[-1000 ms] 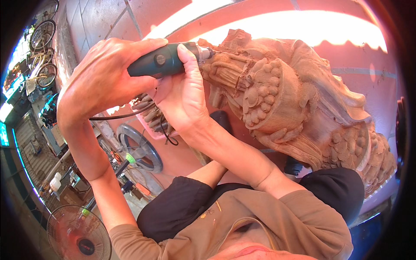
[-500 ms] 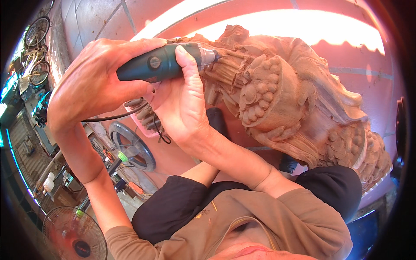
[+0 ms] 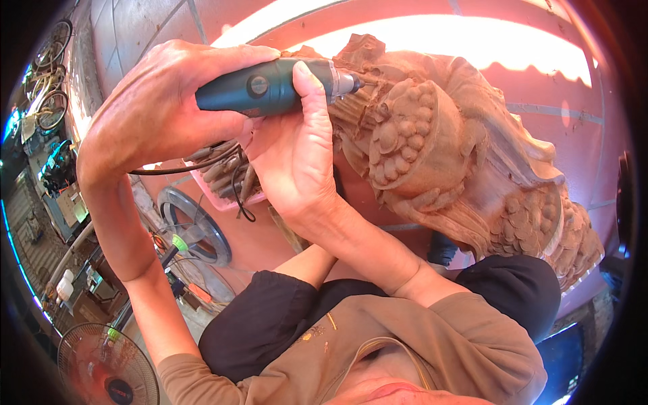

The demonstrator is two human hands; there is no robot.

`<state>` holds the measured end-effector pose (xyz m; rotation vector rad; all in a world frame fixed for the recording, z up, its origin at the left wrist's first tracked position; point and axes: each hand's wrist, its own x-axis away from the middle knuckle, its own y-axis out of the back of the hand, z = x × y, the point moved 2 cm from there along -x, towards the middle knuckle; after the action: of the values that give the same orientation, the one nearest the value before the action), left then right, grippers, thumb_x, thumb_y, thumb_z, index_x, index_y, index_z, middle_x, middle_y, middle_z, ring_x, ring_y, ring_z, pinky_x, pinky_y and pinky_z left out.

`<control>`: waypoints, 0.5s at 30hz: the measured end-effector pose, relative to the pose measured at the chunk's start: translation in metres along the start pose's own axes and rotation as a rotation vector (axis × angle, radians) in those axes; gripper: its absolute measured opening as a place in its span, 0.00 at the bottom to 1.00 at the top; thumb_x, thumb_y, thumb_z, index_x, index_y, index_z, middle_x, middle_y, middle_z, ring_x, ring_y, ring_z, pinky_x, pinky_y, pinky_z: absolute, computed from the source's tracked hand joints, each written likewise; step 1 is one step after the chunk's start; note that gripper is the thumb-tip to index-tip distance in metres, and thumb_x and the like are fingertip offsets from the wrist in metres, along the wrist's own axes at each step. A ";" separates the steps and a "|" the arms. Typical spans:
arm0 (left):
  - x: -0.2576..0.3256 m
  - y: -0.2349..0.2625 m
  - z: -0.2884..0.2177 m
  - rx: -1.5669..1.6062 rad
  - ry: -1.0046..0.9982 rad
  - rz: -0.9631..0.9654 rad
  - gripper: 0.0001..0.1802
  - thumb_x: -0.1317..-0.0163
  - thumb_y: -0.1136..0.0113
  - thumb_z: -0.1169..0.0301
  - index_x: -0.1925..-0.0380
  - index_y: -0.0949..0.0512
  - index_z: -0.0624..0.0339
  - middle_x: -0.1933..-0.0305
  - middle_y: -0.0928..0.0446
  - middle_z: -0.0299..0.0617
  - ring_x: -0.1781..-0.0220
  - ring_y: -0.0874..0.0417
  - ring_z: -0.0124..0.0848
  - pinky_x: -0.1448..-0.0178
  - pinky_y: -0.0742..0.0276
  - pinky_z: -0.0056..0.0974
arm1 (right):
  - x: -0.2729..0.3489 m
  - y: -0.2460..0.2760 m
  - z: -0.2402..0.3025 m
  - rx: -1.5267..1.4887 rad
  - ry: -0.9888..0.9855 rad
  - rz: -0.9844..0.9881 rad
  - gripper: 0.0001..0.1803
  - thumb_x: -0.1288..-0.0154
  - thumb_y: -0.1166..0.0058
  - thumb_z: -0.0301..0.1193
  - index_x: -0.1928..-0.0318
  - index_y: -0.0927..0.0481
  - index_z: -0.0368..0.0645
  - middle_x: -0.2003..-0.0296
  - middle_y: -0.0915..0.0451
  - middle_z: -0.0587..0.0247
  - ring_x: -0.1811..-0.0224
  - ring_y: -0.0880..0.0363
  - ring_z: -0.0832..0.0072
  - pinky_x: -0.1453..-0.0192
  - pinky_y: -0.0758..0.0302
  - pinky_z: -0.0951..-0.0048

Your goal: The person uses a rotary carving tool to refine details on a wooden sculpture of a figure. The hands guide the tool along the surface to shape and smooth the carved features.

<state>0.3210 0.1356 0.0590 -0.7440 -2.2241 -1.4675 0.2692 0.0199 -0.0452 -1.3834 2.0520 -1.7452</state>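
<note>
Both hands grip a dark green rotary tool (image 3: 280,94) with a pale collar and a narrow dark tip. My left hand (image 3: 145,101) wraps its rear end, fingers over the top and thumb below. Near the front, my right hand (image 3: 297,158) supports it from underneath, thumb pressed up along its side. The tip lies at the ridged upper left part of a large brown carved sculpture (image 3: 459,145); whether it touches the surface I cannot tell. Rounded, fruit-like lumps fill a bowl shape on the carving. A dark cable (image 3: 165,172) runs below my left wrist.
A pink container (image 3: 210,196) of stick-like pieces stands behind my right wrist. Left of my legs are a grey wheel-like ring (image 3: 221,251) and a fan (image 3: 101,354). Red floor tiles (image 3: 540,128) extend behind the sculpture, with a bright sunlit band across them.
Both hands and the rotary tool have shifted right along the sculpture's ridged part. The view has moved slightly, showing more of the pink container. Both grips look the same.
</note>
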 end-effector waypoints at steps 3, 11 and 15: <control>0.002 0.000 0.001 -0.007 0.003 0.001 0.37 0.62 0.30 0.74 0.44 0.22 0.59 0.60 0.17 0.54 0.60 0.16 0.53 0.53 0.20 0.42 | 0.000 0.001 -0.001 0.006 -0.006 0.014 0.13 0.27 0.46 0.44 0.50 0.25 0.52 0.57 0.20 0.76 0.55 0.22 0.84 0.52 0.23 0.76; 0.003 -0.003 0.002 -0.008 0.001 -0.024 0.37 0.62 0.31 0.75 0.43 0.22 0.59 0.60 0.17 0.55 0.61 0.16 0.53 0.53 0.21 0.42 | -0.002 0.002 -0.003 0.008 0.000 0.015 0.14 0.27 0.45 0.45 0.49 0.25 0.53 0.56 0.21 0.78 0.54 0.22 0.84 0.54 0.24 0.75; 0.005 -0.003 0.004 -0.024 0.031 -0.005 0.37 0.61 0.32 0.76 0.43 0.22 0.59 0.60 0.18 0.55 0.62 0.17 0.52 0.53 0.21 0.42 | -0.004 0.007 -0.007 0.000 -0.018 0.024 0.14 0.27 0.45 0.45 0.49 0.25 0.54 0.55 0.21 0.78 0.51 0.23 0.84 0.53 0.23 0.74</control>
<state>0.3149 0.1391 0.0579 -0.7181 -2.1907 -1.5008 0.2637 0.0268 -0.0504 -1.3636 2.0505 -1.7172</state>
